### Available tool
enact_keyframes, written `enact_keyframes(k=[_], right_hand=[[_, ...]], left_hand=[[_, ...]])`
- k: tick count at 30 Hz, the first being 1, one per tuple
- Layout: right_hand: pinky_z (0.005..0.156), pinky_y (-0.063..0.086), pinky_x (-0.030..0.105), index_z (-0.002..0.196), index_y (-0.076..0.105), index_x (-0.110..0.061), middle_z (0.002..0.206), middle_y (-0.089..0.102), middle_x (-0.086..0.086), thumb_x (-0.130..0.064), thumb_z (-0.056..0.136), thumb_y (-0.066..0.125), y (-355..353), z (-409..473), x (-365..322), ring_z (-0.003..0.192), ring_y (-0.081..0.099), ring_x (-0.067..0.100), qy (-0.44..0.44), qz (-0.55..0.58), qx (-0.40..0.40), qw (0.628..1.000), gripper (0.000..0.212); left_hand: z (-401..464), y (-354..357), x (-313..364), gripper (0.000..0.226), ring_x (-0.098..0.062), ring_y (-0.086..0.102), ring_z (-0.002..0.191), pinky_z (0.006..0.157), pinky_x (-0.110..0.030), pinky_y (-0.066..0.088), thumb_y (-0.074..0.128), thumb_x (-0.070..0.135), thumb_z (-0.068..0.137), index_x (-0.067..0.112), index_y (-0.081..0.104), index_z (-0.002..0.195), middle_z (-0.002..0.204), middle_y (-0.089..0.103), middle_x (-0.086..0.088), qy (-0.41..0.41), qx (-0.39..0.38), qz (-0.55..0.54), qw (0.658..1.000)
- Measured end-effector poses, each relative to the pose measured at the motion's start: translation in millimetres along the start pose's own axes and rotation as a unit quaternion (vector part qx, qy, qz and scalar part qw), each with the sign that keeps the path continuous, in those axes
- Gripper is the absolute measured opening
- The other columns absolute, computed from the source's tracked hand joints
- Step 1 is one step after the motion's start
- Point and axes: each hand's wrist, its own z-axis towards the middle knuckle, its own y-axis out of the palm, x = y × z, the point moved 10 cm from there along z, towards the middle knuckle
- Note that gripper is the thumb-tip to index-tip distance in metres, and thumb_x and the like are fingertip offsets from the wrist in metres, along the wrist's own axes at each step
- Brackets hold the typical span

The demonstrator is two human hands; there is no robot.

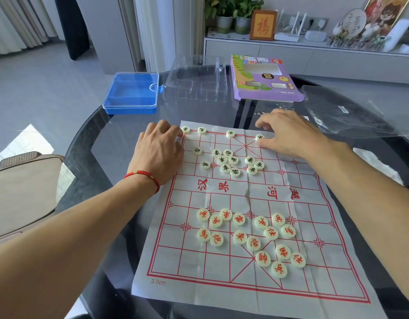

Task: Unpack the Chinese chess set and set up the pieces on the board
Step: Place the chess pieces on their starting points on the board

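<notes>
Obs., standing beside the desk [120, 139] — the paper board [245, 203] lies flat on the dark glass, long axis running away from the person, river characters across the middle and the printed size mark at the near left corner

Left hand [161, 149] sits at the far left corner of the board, fingers curled, tips at the corner piece [185, 129]; whether it pinches it or only nudges it I cannot tell. Right hand [284, 132] is at the far rank near the palace, thumb and fingers bent round a back-rank piece [259, 137], apparently seating it

Pieces: black-marked loose cluster [231, 163] in the far half, a few already along the far edge; red pieces [252, 238] heaped unsorted in the near half. Setup looks barely begun

Judgement on technique — centre each disc on a line crossing, not inside a square; fill the back rank from the corners inward; keep the paper pressed down, since its creases could let discs slide

Blue case [132, 93], clear tray [196, 81] and purple box [263, 77] stand beyond the board
</notes>
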Motion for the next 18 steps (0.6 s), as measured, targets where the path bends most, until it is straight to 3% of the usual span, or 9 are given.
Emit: enact_keyframes(k=[4,8,18], right_hand=[[0.084,0.053,0.042,0.109,0.071,-0.021,0.106,0.068,0.001,-0.036,0.090,0.072,4.1,1.0,5.6,0.101,0.063,0.028,0.014,0.011,0.016,1.000,0.025],[0.077,0.046,0.035,0.107,0.074,-0.023,0.103,0.068,-0.001,-0.028,0.093,0.071,5.4,1.1,4.9,0.097,0.062,0.025,0.001,0.036,0.026,0.999,0.015],[0.086,0.051,0.043,0.111,0.073,-0.026,0.106,0.064,-0.001,-0.024,0.094,0.068,7.8,3.7,6.0,0.104,0.059,0.024,-0.006,0.053,0.033,0.998,0.018]], left_hand=[[-0.5,-0.3,0.1,0.031,-0.026,0.048,0.119,0.098,-0.040,0.044,0.051,0.031,0.102,0.021,0.061,0.129,0.132,0.055,-0.005,0.000,-0.001,0.000,1.000],[-0.4,-0.5,0.3,0.031,-0.027,0.048,0.120,0.098,-0.039,0.044,0.050,0.032,0.102,0.020,0.061,0.129,0.133,0.055,-0.005,-0.002,-0.002,-0.001,1.000],[-0.2,0.1,0.1,0.030,-0.027,0.049,0.117,0.096,-0.040,0.044,0.051,0.031,0.101,0.020,0.062,0.127,0.130,0.056,-0.005,0.001,0.001,0.000,1.000]])
